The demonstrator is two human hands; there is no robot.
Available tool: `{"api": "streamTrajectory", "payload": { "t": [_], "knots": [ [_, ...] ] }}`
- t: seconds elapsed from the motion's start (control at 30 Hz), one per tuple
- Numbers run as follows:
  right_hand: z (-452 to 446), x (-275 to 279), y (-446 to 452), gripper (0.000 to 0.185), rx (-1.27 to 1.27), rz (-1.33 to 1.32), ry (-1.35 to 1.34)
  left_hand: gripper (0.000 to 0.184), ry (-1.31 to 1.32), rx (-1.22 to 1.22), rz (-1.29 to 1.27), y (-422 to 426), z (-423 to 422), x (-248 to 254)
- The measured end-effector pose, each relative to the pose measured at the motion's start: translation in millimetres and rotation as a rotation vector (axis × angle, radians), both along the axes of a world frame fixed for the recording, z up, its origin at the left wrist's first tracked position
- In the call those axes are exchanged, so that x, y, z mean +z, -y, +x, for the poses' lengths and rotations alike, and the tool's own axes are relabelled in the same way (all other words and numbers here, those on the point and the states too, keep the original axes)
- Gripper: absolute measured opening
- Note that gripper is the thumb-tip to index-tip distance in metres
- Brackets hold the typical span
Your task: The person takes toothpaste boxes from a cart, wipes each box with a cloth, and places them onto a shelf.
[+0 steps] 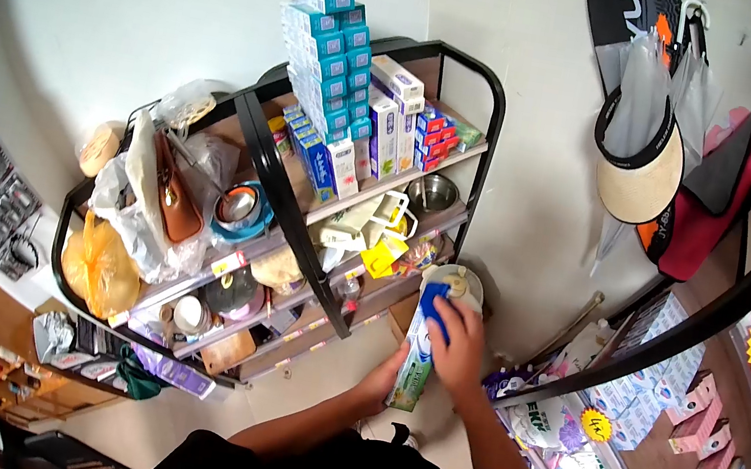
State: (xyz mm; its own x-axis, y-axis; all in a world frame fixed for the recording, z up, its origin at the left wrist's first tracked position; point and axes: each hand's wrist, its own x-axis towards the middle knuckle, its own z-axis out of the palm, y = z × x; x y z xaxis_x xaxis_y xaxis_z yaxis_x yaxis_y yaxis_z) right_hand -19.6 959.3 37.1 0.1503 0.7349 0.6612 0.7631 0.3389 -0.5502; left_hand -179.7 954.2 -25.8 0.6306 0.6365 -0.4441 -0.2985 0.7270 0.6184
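The head view shows your left hand (pixel 379 377) gripping a slim, boxy green-and-white carton (pixel 413 372) before your body, your right hand (pixel 458 346) closed on a blue, cloth-like piece (pixel 433 302) against its upper end, near black-framed shelves (pixel 469 59).

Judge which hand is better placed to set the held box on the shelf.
Left, probably: the left hand holds the box on the side nearer the shelf, while the right hand is occupied with a blue item at the box's far end.
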Motion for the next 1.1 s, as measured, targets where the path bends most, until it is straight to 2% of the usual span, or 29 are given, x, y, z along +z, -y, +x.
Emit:
{"api": "streamTrajectory", "payload": {
  "t": [0.07,0.3,0.4,0.47,0.53,0.6,0.67,0.7,0.77,0.8,0.83,0.87,0.9,0.93,0.97,1.1],
  "knots": [
    [12,21,-7,0.033,0.071,-0.082,-0.245,0.064,-0.099,-0.025,0.021,22,3,-2],
    [27,34,0,0.032,0.391,-0.214,-0.283,0.058,-0.147,0.124,0.114,70,-5,19],
    [36,38,9,0.036,0.624,-0.555,-0.597,0.057,-0.181,0.124,0.162,82,-18,27],
    [44,43,14,0.036,0.760,-0.670,-0.747,0.056,-0.186,0.010,0.148,84,-34,32],
    [45,49,21,0.036,0.780,-0.757,-0.822,0.058,-0.167,-0.030,0.186,82,-52,20],
    [41,52,31,0.036,0.796,-0.849,-0.901,0.061,-0.008,-0.179,0.078,82,-69,15],
    [33,54,41,0.039,0.763,-0.945,-1.134,0.064,0.024,-0.212,0.065,86,-76,14],
    [23,50,46,0.039,0.757,-0.941,-1.133,0.064,0.112,-0.187,0.002,89,-76,15],
    [-9,37,59,0.043,0.608,-0.522,-1.265,0.063,0.203,-0.169,-0.062,91,-80,15],
    [-26,42,70,0.044,0.515,-0.418,-1.340,0.061,0.364,-0.187,-0.069,90,-83,16],
    [-39,35,78,0.045,0.406,-0.318,-1.189,0.060,0.524,-0.206,-0.079,89,-85,19],
    [-49,28,87,0.047,0.298,-0.222,-1.034,0.060,0.527,-0.217,-0.086,90,-87,23],
    [-57,28,96,0.047,0.285,-0.222,-1.032,0.059,0.402,-0.156,-0.039,92,-89,33],
    [-65,31,106,0.047,0.193,-0.184,-0.883,0.058,0.278,-0.096,0.010,96,-90,39],
    [-73,31,114,0.047,0.102,-0.145,-0.733,0.053,0.236,-0.034,0.032,99,-92,40],
    [-99,19,147,0.046,0.017,-0.159,-0.576,0.045,0.095,0.099,0.144,115,-104,54]
  ]
}}
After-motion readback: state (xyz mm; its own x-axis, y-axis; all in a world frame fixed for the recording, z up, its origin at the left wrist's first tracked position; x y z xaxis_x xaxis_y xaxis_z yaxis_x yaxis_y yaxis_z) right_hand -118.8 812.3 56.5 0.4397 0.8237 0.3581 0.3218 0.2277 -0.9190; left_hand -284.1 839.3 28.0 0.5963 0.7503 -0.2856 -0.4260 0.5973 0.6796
